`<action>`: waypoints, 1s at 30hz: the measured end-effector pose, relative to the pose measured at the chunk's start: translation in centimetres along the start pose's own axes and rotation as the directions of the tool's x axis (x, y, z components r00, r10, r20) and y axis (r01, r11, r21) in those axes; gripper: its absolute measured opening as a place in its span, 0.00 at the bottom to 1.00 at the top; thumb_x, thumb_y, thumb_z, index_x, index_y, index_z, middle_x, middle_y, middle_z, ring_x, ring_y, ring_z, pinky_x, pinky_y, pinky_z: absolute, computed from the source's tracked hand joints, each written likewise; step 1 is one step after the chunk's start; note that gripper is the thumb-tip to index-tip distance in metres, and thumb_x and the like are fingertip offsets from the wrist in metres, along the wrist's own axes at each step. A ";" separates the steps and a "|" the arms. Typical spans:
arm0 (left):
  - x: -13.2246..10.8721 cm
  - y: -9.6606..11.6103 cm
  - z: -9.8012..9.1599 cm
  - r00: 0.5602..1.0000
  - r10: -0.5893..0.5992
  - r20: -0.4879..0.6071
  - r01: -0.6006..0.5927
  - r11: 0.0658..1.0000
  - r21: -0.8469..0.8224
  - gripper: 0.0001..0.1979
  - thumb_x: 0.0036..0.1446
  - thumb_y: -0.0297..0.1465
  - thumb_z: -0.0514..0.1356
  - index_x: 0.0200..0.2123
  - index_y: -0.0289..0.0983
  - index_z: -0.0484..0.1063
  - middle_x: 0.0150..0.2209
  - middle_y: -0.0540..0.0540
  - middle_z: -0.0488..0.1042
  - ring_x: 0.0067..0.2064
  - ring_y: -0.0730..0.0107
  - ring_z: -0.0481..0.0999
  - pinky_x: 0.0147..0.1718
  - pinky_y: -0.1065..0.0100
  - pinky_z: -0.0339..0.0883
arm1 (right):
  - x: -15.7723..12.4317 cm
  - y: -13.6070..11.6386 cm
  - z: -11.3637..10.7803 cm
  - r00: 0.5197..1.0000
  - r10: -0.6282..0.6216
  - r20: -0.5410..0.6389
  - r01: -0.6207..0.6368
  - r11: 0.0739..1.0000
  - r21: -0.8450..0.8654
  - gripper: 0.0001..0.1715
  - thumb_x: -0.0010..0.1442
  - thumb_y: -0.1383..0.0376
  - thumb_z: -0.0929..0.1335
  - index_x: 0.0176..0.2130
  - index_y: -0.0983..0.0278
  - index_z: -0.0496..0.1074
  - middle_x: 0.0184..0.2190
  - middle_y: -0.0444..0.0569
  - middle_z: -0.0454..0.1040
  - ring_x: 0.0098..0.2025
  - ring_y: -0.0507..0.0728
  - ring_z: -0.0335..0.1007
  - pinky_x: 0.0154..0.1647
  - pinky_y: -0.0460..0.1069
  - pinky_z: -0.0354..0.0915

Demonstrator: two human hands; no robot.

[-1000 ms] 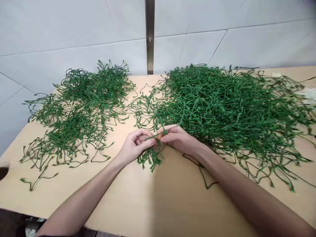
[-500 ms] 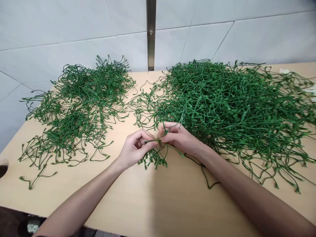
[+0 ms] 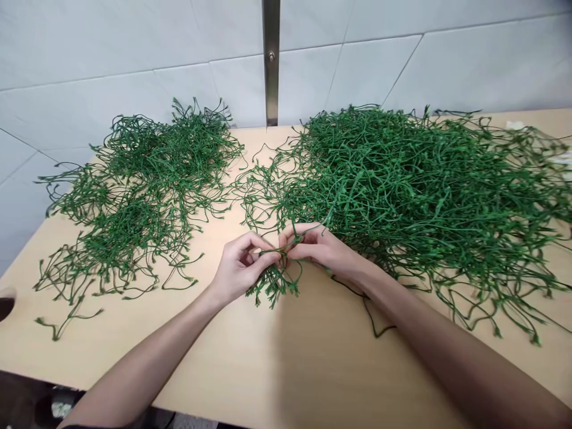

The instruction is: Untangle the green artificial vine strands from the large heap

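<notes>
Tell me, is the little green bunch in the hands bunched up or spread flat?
Bunched up. The left hand and right hand pinch the green bunch at its stems, and its tips hang together in one clump.

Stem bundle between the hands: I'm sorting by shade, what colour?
Green; the head view shows the stem bundle in the left hand and right hand.

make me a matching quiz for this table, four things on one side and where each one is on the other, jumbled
1. small pile
2. big pile
3. bunch
4. metal strip

A. on the wall
B. right part of the table
C. pinched by left hand and right hand
D. left part of the table

Pairs: 1-D, 2-B, 3-C, 4-A
</notes>
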State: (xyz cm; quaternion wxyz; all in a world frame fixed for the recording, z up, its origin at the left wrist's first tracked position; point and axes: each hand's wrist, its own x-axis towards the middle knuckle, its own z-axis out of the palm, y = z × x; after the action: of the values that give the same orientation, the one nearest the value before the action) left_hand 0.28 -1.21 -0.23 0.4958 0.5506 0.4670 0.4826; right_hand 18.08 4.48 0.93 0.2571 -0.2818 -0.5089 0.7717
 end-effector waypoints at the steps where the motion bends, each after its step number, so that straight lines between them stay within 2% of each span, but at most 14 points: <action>1: 0.0 0.0 0.0 1.000 0.012 0.002 -0.013 1.000 0.011 0.12 0.54 0.36 0.66 0.29 0.35 0.69 0.27 0.47 0.76 0.27 0.72 0.75 0.24 0.72 0.67 | 0.0 0.0 0.0 1.000 0.003 -0.009 -0.003 1.000 0.004 0.05 0.45 0.70 0.70 0.29 0.66 0.71 0.21 0.42 0.72 0.26 0.51 0.69 0.32 0.47 0.65; 4: -0.2 -0.2 0.1 0.999 0.027 0.017 -0.028 0.997 0.068 0.12 0.55 0.37 0.66 0.30 0.36 0.69 0.28 0.46 0.76 0.27 0.71 0.75 0.24 0.71 0.66 | 0.2 0.3 0.1 0.999 -0.019 -0.045 0.020 0.999 0.034 0.03 0.42 0.71 0.68 0.25 0.66 0.70 0.19 0.40 0.69 0.22 0.49 0.62 0.25 0.45 0.59; 7: -0.5 -0.4 0.0 0.998 -0.008 0.068 0.001 0.994 0.114 0.11 0.57 0.38 0.64 0.31 0.37 0.68 0.26 0.47 0.76 0.27 0.72 0.74 0.24 0.72 0.66 | 0.3 0.6 0.1 0.998 -0.044 -0.046 0.047 0.996 0.074 0.04 0.40 0.72 0.66 0.23 0.66 0.70 0.20 0.40 0.67 0.22 0.48 0.60 0.22 0.44 0.56; 13: -0.5 -0.2 0.0 0.983 -0.078 0.168 0.065 0.995 0.081 0.13 0.61 0.41 0.59 0.33 0.38 0.63 0.28 0.47 0.79 0.26 0.71 0.76 0.25 0.71 0.68 | 0.3 0.6 -0.1 1.000 -0.014 -0.006 0.015 0.983 0.184 0.05 0.41 0.71 0.66 0.24 0.66 0.71 0.20 0.42 0.70 0.23 0.51 0.66 0.27 0.47 0.64; 18: -0.3 0.5 0.1 0.971 -0.140 0.195 0.143 0.990 -0.004 0.16 0.59 0.43 0.61 0.32 0.38 0.61 0.27 0.48 0.78 0.28 0.70 0.77 0.28 0.70 0.70 | 0.2 0.5 0.0 0.999 -0.028 -0.016 0.029 0.996 0.083 0.07 0.40 0.71 0.66 0.26 0.65 0.70 0.19 0.41 0.71 0.22 0.51 0.69 0.26 0.45 0.63; 24: 0.1 0.7 -0.3 0.934 -0.192 0.301 0.239 0.962 -0.129 0.15 0.58 0.39 0.63 0.32 0.37 0.63 0.27 0.48 0.79 0.29 0.72 0.78 0.30 0.72 0.69 | 0.2 0.7 0.4 0.991 -0.123 -0.056 0.121 0.992 -0.032 0.06 0.39 0.72 0.64 0.23 0.65 0.67 0.18 0.39 0.65 0.19 0.47 0.59 0.19 0.43 0.52; 30: 0.7 -0.1 -0.9 0.896 -0.194 0.400 0.318 0.908 -0.271 0.16 0.58 0.39 0.64 0.32 0.38 0.60 0.25 0.47 0.79 0.25 0.69 0.79 0.25 0.71 0.70 | 0.1 0.5 0.8 0.974 -0.223 -0.040 0.220 0.973 -0.064 0.04 0.42 0.72 0.64 0.23 0.63 0.66 0.19 0.39 0.62 0.21 0.48 0.56 0.22 0.44 0.54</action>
State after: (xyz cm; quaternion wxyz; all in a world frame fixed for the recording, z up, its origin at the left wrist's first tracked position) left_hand -0.52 -0.43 -0.25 0.7186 0.4721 0.3489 0.3729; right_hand 17.38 3.81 0.69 0.3450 -0.2487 -0.5535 0.7161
